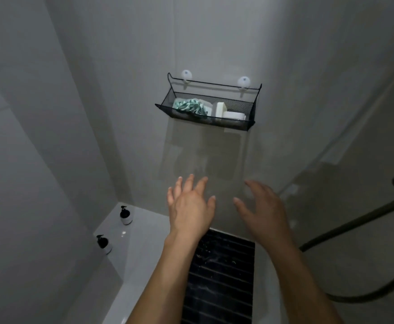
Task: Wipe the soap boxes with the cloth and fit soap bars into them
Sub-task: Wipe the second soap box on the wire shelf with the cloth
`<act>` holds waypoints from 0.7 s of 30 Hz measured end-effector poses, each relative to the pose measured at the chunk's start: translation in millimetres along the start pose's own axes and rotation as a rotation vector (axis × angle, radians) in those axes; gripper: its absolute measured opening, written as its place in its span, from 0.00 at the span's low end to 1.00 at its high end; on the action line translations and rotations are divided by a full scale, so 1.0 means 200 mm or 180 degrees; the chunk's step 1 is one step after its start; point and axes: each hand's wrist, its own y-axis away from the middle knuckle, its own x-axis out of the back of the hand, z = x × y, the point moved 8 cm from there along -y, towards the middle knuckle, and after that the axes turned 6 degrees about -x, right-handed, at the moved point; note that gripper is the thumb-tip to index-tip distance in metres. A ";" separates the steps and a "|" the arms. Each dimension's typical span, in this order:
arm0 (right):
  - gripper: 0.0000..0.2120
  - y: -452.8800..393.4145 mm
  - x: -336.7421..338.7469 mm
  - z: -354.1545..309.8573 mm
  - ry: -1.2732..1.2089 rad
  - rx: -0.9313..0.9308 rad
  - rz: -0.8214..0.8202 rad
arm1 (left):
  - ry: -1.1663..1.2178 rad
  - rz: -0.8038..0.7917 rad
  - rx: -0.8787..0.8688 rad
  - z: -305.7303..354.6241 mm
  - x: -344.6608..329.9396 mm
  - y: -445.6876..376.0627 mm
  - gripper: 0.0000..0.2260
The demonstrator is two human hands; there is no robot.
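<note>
A black mesh basket [238, 125] hangs on the shower wall from two white suction hooks. Inside it lies a crumpled green-and-white cloth [190, 105] at the left. To the cloth's right a white soap bar [221, 109] stands on edge, and a flat white soap box [234, 115] lies beside it. My left hand [190, 204] and my right hand [260, 204] are raised well below the basket, side by side. Both have spread, relaxed fingers and hold nothing.
Two dark pump bottles [125, 215] [104, 243] stand on a white ledge [144, 232] at the lower left. A black slatted mat [224, 277] covers the floor below my arms. A dark shower hose [345, 226] and fitting hang at the right.
</note>
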 end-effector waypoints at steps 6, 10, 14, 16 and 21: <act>0.26 -0.44 0.02 -0.12 0.0077 -0.0260 0.0431 | 0.0179 0.0040 -0.0538 0.01 0.03 -0.56 0.25; 0.25 -0.71 0.01 -0.23 0.0157 -0.0462 0.0624 | 0.0255 0.0087 -0.0827 -0.03 0.11 -0.90 0.24; 0.25 -0.93 -0.02 -0.31 0.0151 -0.0587 0.0717 | 0.0233 0.0089 -0.0997 -0.08 0.15 -1.20 0.24; 0.25 -1.02 -0.03 -0.32 0.0184 -0.0641 0.0740 | 0.0259 0.0085 -0.1056 -0.09 0.16 -1.31 0.23; 0.24 -1.25 -0.05 -0.36 0.0214 -0.0653 0.0753 | 0.0221 0.0185 -0.1102 -0.15 0.19 -1.55 0.23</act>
